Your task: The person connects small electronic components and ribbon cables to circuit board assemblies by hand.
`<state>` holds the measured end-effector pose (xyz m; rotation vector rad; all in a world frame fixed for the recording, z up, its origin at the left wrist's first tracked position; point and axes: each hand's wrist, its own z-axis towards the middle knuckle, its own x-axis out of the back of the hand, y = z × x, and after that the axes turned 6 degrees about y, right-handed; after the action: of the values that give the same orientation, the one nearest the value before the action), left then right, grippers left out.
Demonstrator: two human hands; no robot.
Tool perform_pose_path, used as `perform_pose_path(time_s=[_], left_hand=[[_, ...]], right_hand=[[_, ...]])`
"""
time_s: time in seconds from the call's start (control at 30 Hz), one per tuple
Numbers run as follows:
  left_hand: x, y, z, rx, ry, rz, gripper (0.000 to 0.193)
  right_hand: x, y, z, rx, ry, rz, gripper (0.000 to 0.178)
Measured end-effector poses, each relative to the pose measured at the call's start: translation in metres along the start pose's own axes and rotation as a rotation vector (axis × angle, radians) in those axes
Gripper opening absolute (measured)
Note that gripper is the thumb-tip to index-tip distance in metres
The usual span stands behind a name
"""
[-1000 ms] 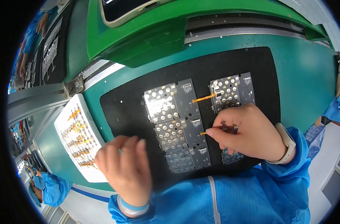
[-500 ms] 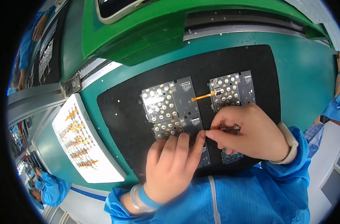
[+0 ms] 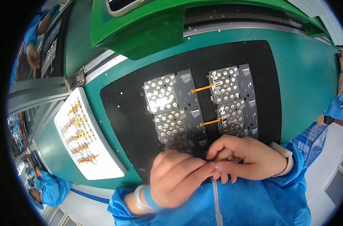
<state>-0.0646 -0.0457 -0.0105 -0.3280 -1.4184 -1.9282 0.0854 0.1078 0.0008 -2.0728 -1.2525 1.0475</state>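
My left hand (image 3: 177, 177) is closed in a pinch in front of my chest, just past the near edge of the boards. Its fingertips meet the thumb and finger of my right hand (image 3: 250, 155). What the fingertips pinch is hidden. A small metal-looking part (image 3: 230, 158) shows between the curled fingers of my right hand. Beyond the hands lie two columns of dark circuit boards with round metal contacts, a left column (image 3: 186, 94) and a right column (image 3: 246, 84). Orange flex strips bridge the gap, a far strip (image 3: 202, 88) and a nearer strip (image 3: 210, 122).
The boards rest on a black mat (image 3: 128, 124) on a green table (image 3: 303, 83). At left stands a white tray (image 3: 107, 162) with several orange flex strips. A green stand (image 3: 141, 37) holds a phone-like device (image 3: 128, 8) at the back. Co-workers in blue sit at both sides.
Both hands have drawn back from the boards toward my chest, fingertips still together. The nearer orange strip and more of the second-row boards have come into view.
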Motion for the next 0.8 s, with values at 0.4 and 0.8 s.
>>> perform_pose_path(time_s=[0.4, 0.8], left_hand=[[-0.004, 0.006, -0.025, -0.025, -0.157, 0.135, 0.025], [-0.006, 0.004, -0.027, 0.019, 0.038, 0.130, 0.030]], right_hand=[[-0.012, 0.015, 0.000, 0.157, 0.407, -0.498, 0.015], [-0.016, 0.007, -0.003, 0.033, 0.183, -0.228, 0.014]])
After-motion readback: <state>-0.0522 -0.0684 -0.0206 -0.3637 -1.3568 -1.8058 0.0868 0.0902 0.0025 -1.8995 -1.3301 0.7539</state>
